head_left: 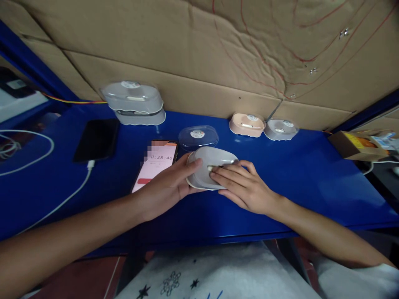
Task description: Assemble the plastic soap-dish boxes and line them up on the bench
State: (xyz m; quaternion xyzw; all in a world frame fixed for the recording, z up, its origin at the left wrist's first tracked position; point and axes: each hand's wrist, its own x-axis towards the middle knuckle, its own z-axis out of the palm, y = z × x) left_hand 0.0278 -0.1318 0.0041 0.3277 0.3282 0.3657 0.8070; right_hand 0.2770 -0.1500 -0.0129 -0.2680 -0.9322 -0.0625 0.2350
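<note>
Both hands hold a small grey oval plastic box [202, 174] just above the blue table. My left hand [174, 176] grips its left end, thumb across the top and fingers underneath. From the right, my right hand [245, 182] clasps the other end, its fingertips pressed on the upper face beside a small whitish part [210, 168]. That part is partly covered by the fingers. Just behind the box lies a clear oval plastic lid [199, 139] with a round white sticker.
A lit phone [156, 164] showing a timer lies left of my hands, and a dark phone [96, 139] on a white cable farther left. Stacked grey boxes [134, 99], a peach box [247, 124] and another grey box [281, 129] stand along the cardboard wall [187, 79]. A carton [358, 145] sits far right.
</note>
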